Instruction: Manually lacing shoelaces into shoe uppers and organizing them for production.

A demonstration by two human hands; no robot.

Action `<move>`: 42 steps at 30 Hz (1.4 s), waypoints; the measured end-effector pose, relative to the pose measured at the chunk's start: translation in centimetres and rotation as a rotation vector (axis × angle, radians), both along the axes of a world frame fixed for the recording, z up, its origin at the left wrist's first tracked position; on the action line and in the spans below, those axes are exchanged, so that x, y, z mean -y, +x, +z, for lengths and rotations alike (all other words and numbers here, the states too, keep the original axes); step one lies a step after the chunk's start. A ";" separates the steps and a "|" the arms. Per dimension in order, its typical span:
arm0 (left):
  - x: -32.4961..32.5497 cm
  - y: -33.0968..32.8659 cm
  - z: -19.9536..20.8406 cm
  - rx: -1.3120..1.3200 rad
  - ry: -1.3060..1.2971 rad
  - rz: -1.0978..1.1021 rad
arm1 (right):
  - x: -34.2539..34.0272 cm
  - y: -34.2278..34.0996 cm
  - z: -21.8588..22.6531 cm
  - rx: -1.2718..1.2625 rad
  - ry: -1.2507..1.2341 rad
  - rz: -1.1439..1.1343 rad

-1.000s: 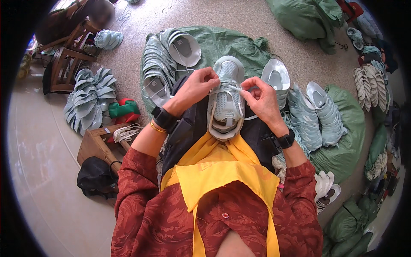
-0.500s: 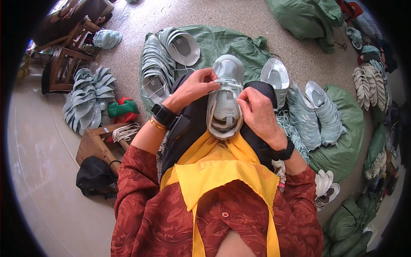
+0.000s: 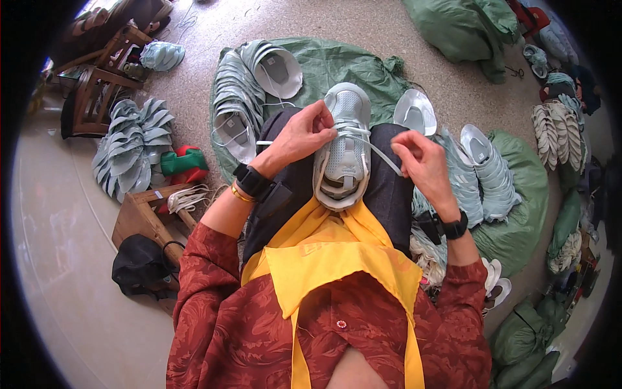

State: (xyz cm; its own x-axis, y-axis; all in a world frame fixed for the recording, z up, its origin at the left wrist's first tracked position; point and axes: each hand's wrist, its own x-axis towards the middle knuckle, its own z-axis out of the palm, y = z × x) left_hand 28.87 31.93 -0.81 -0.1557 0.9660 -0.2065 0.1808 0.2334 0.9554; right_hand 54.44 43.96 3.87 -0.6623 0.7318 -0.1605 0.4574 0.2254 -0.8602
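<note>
A pale grey-blue sneaker (image 3: pixel 343 165) rests between my thighs on the yellow apron (image 3: pixel 337 259), its toe pointing away from me. White laces cross its tongue. At the shoe's left edge my left hand (image 3: pixel 304 135) is closed, thumb and fingertips pinching the lace beside the eyelets; a loose lace end sticks out left of that wrist. To the right of the shoe, my right hand (image 3: pixel 421 162) pinches the shoelace (image 3: pixel 383 157), which runs taut from the lacing to its fingers. Exactly how the left fingertips meet the lace is partly hidden.
Ahead lies a green sack (image 3: pixel 311 55) bearing a row of nested shoe uppers (image 3: pixel 236 91). More stacked uppers (image 3: pixel 495 188) sit at right on another green sack (image 3: pixel 534 214). On the left are a wooden stool (image 3: pixel 139 223), a black bag (image 3: pixel 139 266) and piled uppers (image 3: pixel 129 146).
My right hand has moved right, away from the shoe, drawing out a length of lace. My left hand stays by the shoe's left edge, barely shifted.
</note>
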 end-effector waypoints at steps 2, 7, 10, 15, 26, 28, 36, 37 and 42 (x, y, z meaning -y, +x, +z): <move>0.2 0.1 -0.2 -0.010 0.001 0.018 | -0.4 -1.9 -1.0 -0.076 0.163 0.063; 0.8 0.1 -0.2 -0.040 -0.011 0.031 | -1.5 -5.5 -1.9 -0.023 0.268 0.252; 0.9 0.1 0.2 -0.046 -0.021 0.022 | -2.2 -5.6 -2.4 -0.018 0.090 0.259; 0.8 0.2 0.2 -0.046 -0.027 0.026 | -2.7 -6.0 -2.8 -0.136 -0.350 0.257; 1.3 -0.8 1.1 0.308 -0.018 0.020 | -1.8 -5.7 -3.0 -0.082 -0.036 0.259; 1.9 -1.4 1.8 0.302 -0.012 0.018 | -1.6 -5.7 -2.9 -0.073 -0.018 0.236; 4.9 -2.1 1.8 0.261 -0.006 0.055 | 0.1 -4.4 -2.1 -0.064 0.069 0.208; 4.8 -1.8 1.8 0.225 -0.004 0.058 | 0.3 -4.0 -2.0 -0.058 0.059 0.205; 4.3 -1.1 1.8 -0.062 0.005 0.008 | 1.0 -3.2 -1.8 -0.084 0.182 0.200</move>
State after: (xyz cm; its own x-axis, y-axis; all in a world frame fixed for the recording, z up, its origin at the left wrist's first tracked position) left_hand 27.72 27.62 0.95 -0.1754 0.9657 -0.1912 0.2383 0.2301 0.9435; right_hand 51.22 43.00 2.02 -0.8021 0.5968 0.0235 0.3168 0.4584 -0.8304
